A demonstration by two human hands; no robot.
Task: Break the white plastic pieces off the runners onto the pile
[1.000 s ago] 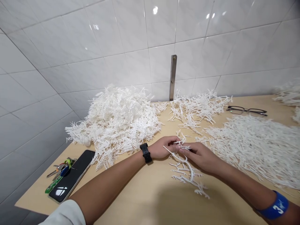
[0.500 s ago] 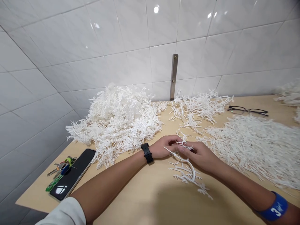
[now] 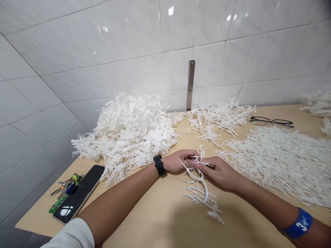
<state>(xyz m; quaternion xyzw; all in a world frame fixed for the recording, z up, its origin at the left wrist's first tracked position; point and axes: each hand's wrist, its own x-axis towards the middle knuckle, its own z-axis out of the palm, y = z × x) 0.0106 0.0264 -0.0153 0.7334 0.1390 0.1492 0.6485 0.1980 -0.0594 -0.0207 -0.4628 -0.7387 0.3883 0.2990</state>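
Both hands meet over the middle of the table and pinch thin white branched plastic pieces. My left hand (image 3: 182, 160), with a black watch on its wrist, has thumb and fingers closed on a white branched piece (image 3: 204, 187) whose curved stem and twigs hang below the hands. Opposite it, my right hand (image 3: 217, 170) pinches a small twiggy end of white plastic, its fingertips touching the left ones. Whether both hands grip the same piece is hidden by the fingers. A loose white sprig (image 3: 203, 151) shows just beyond the fingertips.
A tall heap of white branched pieces (image 3: 134, 127) stands at left, a smaller pile (image 3: 219, 119) behind, and a wide flat pile (image 3: 281, 162) at right. Eyeglasses (image 3: 271, 121) lie at the back right. A phone (image 3: 80, 193) and keys (image 3: 66, 186) lie at the left edge.
The hanging branched piece has swung left and slightly down. Both hands stay together in nearly the same place, still pinching.
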